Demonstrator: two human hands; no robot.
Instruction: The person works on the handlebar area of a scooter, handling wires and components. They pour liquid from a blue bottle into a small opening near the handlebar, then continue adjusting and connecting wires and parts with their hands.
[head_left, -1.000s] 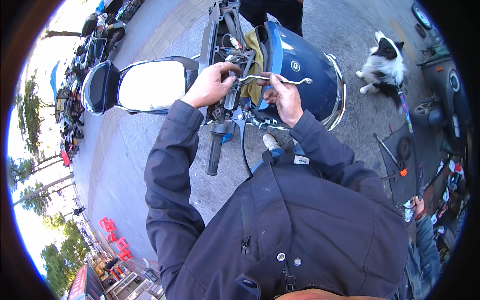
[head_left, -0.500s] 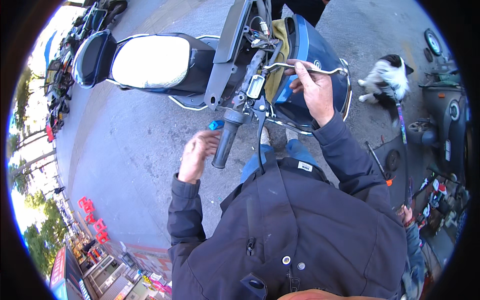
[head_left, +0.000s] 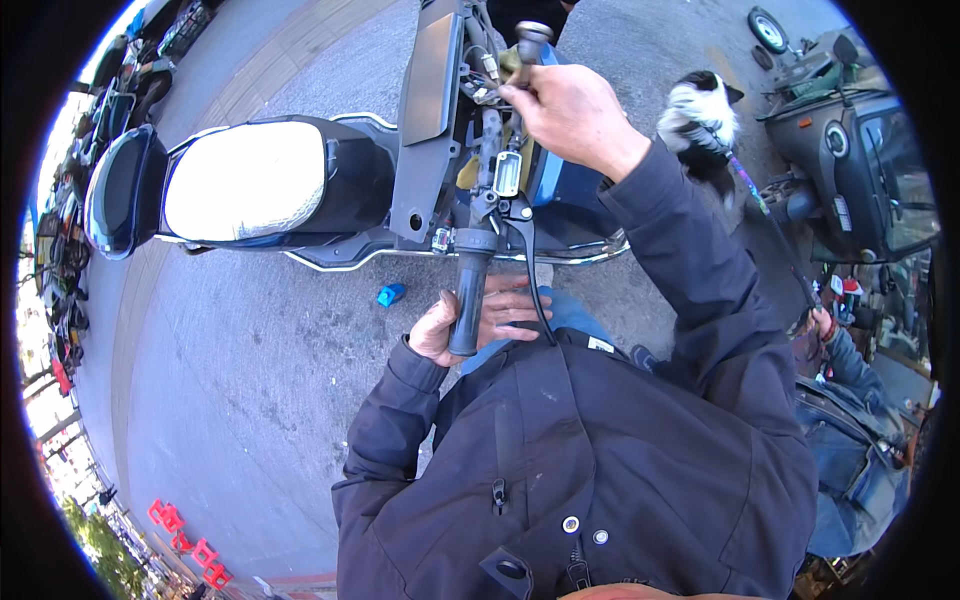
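Note:
My left hand point(head_left: 438, 328) is under the black handlebar grip point(head_left: 472, 290) of a scooter, its thumb to one side and its fingers stretched apart on the other, not wrapped round. Farther up the bar, my right hand point(head_left: 580, 115) has closed fingers around the base of a short metal shaft with a round, silver-rimmed end point(head_left: 535, 36); motion blurs its lower part. Yellowish cloth point(head_left: 468, 175) shows beneath the bar. A brake lever point(head_left: 530, 258) and a fluid reservoir point(head_left: 508, 173) lie between my hands. Loose wires point(head_left: 488, 75) hang by a grey panel point(head_left: 432, 85).
The scooter's silver-covered seat point(head_left: 245, 180) extends left. A blue object point(head_left: 391, 294) lies on the pavement. A black-and-white dog point(head_left: 698, 115) on a leash stands right, near another vehicle point(head_left: 840, 185). A seated person's hand point(head_left: 822, 325) is at right; red stools point(head_left: 188, 540) stand lower left.
My right hand moved up and left to the bar; the long curved silver rod it held is no longer seen lengthwise. My left hand came right, under the grip. The view shifted.

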